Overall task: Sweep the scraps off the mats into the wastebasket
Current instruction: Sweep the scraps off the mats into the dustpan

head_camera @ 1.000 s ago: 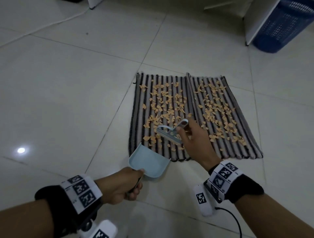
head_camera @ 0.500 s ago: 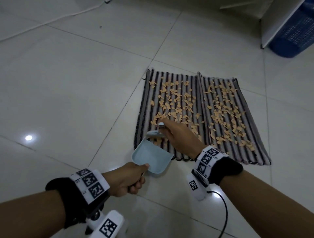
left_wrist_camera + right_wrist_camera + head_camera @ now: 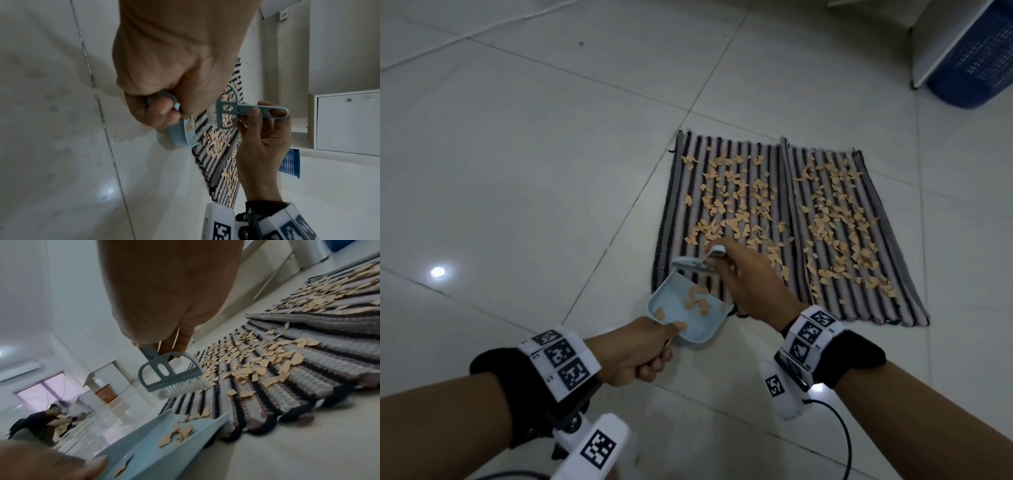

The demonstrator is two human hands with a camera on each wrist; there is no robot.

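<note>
Two striped mats lie side by side on the tiled floor, the left mat (image 3: 677,192) and the right mat (image 3: 904,284), both strewn with tan paper scraps (image 3: 732,205). My left hand (image 3: 650,356) grips the handle of a light blue dustpan (image 3: 695,337), whose lip meets the left mat's near edge. A few scraps (image 3: 183,431) lie in the dustpan (image 3: 144,451). My right hand (image 3: 726,270) pinches the handle of a small blue-grey brush (image 3: 693,264). The brush (image 3: 170,374) has its bristles on the mat just beyond the pan's mouth. The blue wastebasket (image 3: 976,65) stands at the far right.
A white cabinet panel (image 3: 941,37) stands beside the wastebasket. A white cable (image 3: 482,29) runs along the floor at far left. Bare tile surrounds the mats. A person (image 3: 39,423) sits far off in the right wrist view.
My right hand drew the brush toward me and leftward across the left mat's near end. Scraps now lie in the dustpan, which was empty before. My left hand kept holding the pan.
</note>
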